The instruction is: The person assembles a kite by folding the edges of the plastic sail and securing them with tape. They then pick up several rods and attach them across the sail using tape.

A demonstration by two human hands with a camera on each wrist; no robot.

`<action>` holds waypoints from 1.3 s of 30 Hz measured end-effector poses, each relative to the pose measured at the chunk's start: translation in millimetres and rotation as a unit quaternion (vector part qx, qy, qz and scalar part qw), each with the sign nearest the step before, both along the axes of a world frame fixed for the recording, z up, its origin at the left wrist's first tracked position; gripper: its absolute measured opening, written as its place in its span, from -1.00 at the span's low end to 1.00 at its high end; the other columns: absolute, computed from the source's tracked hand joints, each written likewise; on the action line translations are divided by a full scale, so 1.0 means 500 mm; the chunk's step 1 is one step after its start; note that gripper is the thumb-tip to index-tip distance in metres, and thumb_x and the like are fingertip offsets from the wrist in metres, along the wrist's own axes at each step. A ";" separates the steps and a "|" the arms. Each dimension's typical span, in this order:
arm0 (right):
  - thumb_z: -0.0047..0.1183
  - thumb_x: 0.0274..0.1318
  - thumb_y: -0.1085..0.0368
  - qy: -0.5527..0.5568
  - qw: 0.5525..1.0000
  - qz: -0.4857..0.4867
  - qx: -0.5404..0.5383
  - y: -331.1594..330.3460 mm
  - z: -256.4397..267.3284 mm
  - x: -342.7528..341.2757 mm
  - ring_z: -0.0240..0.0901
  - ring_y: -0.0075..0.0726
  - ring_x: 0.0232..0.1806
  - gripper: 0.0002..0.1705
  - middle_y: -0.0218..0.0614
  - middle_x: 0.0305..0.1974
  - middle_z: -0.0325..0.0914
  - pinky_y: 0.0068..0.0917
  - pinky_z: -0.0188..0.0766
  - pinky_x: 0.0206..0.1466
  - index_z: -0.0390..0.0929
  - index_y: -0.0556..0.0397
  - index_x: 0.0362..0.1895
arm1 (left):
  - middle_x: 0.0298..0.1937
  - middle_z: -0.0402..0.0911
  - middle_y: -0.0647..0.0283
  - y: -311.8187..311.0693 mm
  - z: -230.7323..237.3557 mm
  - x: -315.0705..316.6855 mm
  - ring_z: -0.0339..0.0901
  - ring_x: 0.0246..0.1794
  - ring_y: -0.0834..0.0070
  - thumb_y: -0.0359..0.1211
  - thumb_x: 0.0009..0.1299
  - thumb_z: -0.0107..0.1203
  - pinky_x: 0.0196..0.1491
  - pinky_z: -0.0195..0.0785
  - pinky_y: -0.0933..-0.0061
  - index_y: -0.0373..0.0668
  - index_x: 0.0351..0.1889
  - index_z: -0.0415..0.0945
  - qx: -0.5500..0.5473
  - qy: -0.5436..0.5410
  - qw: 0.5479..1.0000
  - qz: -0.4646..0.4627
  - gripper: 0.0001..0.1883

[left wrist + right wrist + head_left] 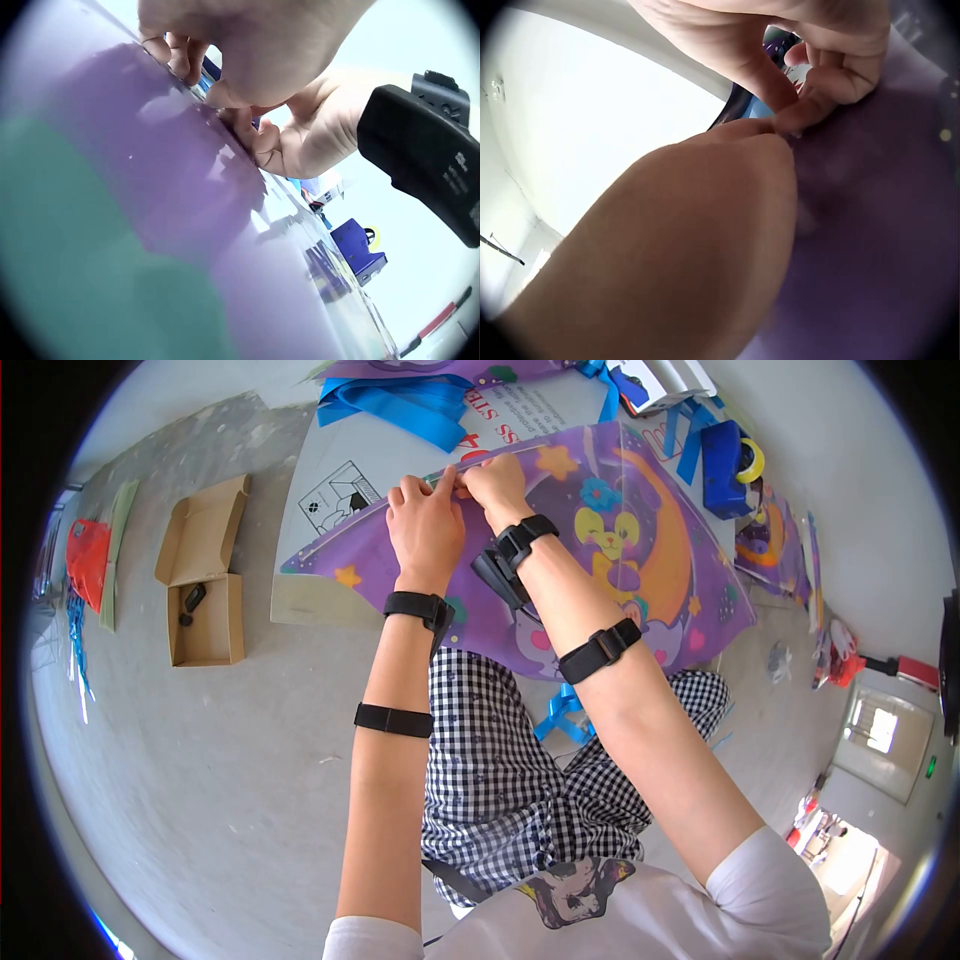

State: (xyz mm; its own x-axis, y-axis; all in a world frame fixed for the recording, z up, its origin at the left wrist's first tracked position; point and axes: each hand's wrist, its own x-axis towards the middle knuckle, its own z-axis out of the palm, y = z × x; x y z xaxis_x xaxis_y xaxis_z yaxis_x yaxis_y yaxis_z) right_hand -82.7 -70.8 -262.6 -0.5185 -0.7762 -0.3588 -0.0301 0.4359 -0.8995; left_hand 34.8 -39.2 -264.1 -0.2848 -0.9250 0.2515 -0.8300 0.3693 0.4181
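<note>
A purple kite (pixel 570 525), printed with a yellow bear, an orange moon and stars, lies over a white box and the person's lap. Its far edge, with a thin pale strip along it, is where both hands work side by side. Fingertips of the left hand (pixel 425 528) pinch this edge. Close beside it, the right hand (pixel 497 485) has its fingers curled and pinches the same edge, thumb and index finger almost meeting the left hand. In the left wrist view the purple sheet (pixel 187 202) slopes under both hands. The fingers partly hide what lies between them.
Beneath the kite is a white printed box (pixel 345 455). Blue ribbon (pixel 400 405) lies at its far side, with a blue tape dispenser (pixel 725 470) at the right. An open cardboard box (pixel 205 615) stands on the floor at left. More blue ribbon (pixel 563 715) hangs by the knees.
</note>
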 end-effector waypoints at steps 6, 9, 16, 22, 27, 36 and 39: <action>0.10 0.03 0.47 -0.155 0.985 0.047 0.054 0.013 0.032 -0.035 0.68 -0.12 -0.39 -0.72 0.09 -0.31 0.64 -0.39 0.60 -0.43 0.45 0.39 -0.16 | -0.08 0.42 0.17 -0.001 0.004 -0.012 0.38 0.00 0.15 -0.34 0.29 0.13 -0.03 0.38 0.16 0.13 0.22 0.51 -0.010 -0.044 0.999 0.006 -0.52; 0.01 0.21 0.38 -0.439 0.897 -0.022 0.055 0.061 0.062 -0.068 0.67 -0.07 -0.30 -0.76 0.12 -0.17 0.64 -0.42 0.58 -0.44 0.42 0.22 -0.07 | -0.07 0.42 0.15 0.002 0.014 -0.013 0.38 0.01 0.14 -0.32 0.29 0.13 -0.03 0.39 0.15 0.12 0.23 0.50 0.007 -0.040 0.999 0.002 -0.52; 0.14 0.17 0.35 -0.355 0.935 -0.019 -0.009 0.364 0.172 -0.265 0.64 -0.35 -0.25 -0.87 -0.22 -0.20 0.66 -0.59 0.40 -0.44 0.47 0.00 -0.20 | -0.06 0.41 0.08 -0.023 -0.001 0.018 0.35 0.00 0.09 -0.38 0.29 0.06 0.05 0.33 0.17 -0.02 0.31 0.40 -0.035 -0.157 0.983 -0.094 -0.45; 0.13 0.18 0.28 0.110 0.975 -0.166 -0.098 0.424 0.225 -0.610 0.58 -0.41 -0.29 -0.82 -0.36 -0.31 0.58 -0.48 0.42 -0.33 0.52 0.07 -0.17 | 0.27 0.39 0.18 -0.012 0.027 0.004 0.27 0.28 0.17 -0.42 0.31 0.01 0.32 0.17 0.18 -0.20 0.34 0.33 -0.083 -0.186 0.960 -0.190 -0.43; 0.16 0.15 0.22 0.297 0.942 -0.158 0.002 0.313 0.179 -0.848 0.56 -0.27 -0.07 -0.70 -0.17 -0.20 0.67 -0.38 0.40 -0.03 0.65 0.22 -0.16 | 0.43 0.26 0.20 -0.009 0.055 0.007 0.17 0.42 0.18 -0.49 0.30 -0.02 0.41 0.08 0.18 -0.21 0.36 0.28 -0.043 -0.176 0.963 -0.197 -0.41; 0.27 0.07 0.29 0.057 0.981 -0.167 0.083 0.264 0.212 -0.877 0.51 -0.41 -0.26 -0.86 -0.32 -0.32 0.66 -0.34 0.20 0.07 0.68 0.10 -0.31 | 0.35 0.34 0.07 0.146 0.167 0.011 0.23 0.36 0.06 -0.66 0.23 -0.10 0.35 0.15 0.07 -0.23 0.26 0.38 0.020 0.027 0.984 -0.175 -0.44; 0.36 -0.03 0.07 0.019 0.987 -0.140 0.070 0.269 0.183 -0.911 0.37 -0.37 0.05 -0.59 -0.32 -0.04 0.62 -0.30 0.09 0.20 0.64 -0.03 -0.12 | 0.33 0.36 0.05 0.197 0.178 0.015 0.25 0.34 0.05 -0.68 0.23 -0.12 0.32 0.17 0.06 -0.24 0.21 0.42 0.046 0.050 0.984 -0.164 -0.46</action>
State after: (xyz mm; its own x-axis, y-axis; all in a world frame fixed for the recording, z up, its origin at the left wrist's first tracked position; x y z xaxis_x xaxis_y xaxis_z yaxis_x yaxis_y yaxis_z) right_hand -538.2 63.5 -170.9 -0.7208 -0.5448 -0.4287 0.0759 0.5526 -0.8300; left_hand 42.5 59.1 -174.9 -0.5500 -0.8076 0.2126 -0.6260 0.5672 0.5352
